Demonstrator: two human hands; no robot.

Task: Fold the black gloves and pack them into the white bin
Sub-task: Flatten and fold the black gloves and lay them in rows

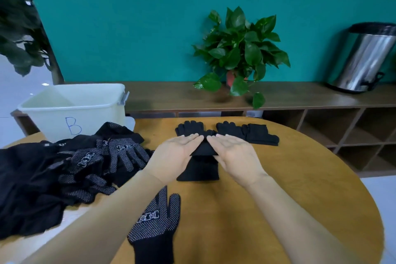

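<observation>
Folding in progress at mid-bench: a black glove (200, 165) is held by both hands, cuff end toward the person, finger end turned under the palms

- Left hand (177, 156): fingers straight and together, laid flat over the fold, thumb tucked at the cloth's edge
- Right hand (232, 154): the same, mirrored; fingertips of both nearly meet
- Glove judged light, limp knit, not fragile; the crease is likely to spring open unless pressed. Best taken at both side edges of the fold
- Folded glove (260, 135) lies just beyond the right hand; 1 dotted glove (156, 224) lies flat near the person; loose pile (70, 169) at the left
- White bin (72, 109), marked B, stands at far left behind the pile, and looks empty from here
- Bare wooden bench (278, 188) is seen to the right; its curved edge falls away there. The path to the bin crosses the pile, so a lifted carry is judged safer than a slide
</observation>
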